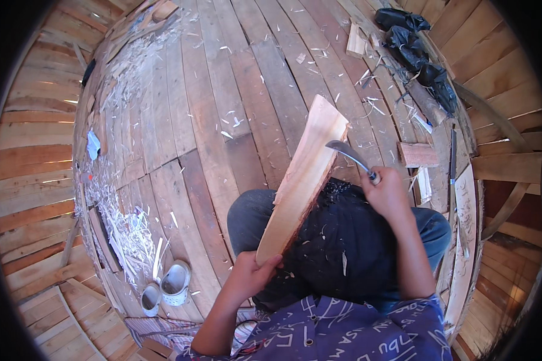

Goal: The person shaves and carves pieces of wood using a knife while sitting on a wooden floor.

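A long, pale slab of wood (301,180) with dark, rough bark along one edge slants up and away across my lap. My left hand (251,274) is closed around its near, narrower end, thumb on the face. In my right hand (386,191) is a sickle (356,158), gripped by its handle. The curved metal blade reaches left, its tip over the slab's bark-side edge near the wide far end. Whether blade and wood touch, I cannot tell. A dark cloth (319,259) sprinkled with chips covers my lap beneath the slab.
Wood shavings (129,240) heap on the plank floor (217,150) at the left, near a pair of pale clogs (175,281). Black plastic bags (406,48) and wood offcuts (418,154) lie along the right side. Plank walls (36,174) stand on both sides. A striped cloth (162,328) lies near me.
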`<state>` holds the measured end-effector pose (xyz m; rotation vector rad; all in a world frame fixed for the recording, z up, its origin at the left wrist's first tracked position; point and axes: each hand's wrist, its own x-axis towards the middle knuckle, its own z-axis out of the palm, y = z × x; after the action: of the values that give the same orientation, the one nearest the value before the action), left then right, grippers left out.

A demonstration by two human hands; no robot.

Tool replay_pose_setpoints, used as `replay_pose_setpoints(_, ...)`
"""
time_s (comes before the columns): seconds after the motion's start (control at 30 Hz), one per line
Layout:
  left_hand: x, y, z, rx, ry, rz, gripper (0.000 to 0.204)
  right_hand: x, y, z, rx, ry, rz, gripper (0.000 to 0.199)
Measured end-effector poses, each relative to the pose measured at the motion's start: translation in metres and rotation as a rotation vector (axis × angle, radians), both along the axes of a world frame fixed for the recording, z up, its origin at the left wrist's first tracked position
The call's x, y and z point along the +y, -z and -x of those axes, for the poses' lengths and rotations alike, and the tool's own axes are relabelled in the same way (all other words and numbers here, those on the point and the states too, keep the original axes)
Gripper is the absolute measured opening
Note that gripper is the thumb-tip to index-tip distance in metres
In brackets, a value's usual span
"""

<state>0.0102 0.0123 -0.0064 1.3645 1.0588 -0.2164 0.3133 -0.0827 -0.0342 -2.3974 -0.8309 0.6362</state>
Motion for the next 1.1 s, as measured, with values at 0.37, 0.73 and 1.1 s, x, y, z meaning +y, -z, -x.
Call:
replay_pose_setpoints(0.37,-0.014,-0.050,0.004,0.237,0.446,-0.742,0.020,-0.065,-0.035,0.030,0.620,0.091,-0.405,0.016)
replay_pose_setpoints(0.73,-0.021,-0.040,0.003,0.271,0.526,-0.811,0.019,-0.105,-0.042,0.024,0.940,0.000,-0.351,0.030)
replay_pose_setpoints(1.1,-0.018,-0.030,0.001,0.225,0.593,-0.854,0.019,-0.113,-0.031,0.051,0.667,-0.116,-0.316,0.019)
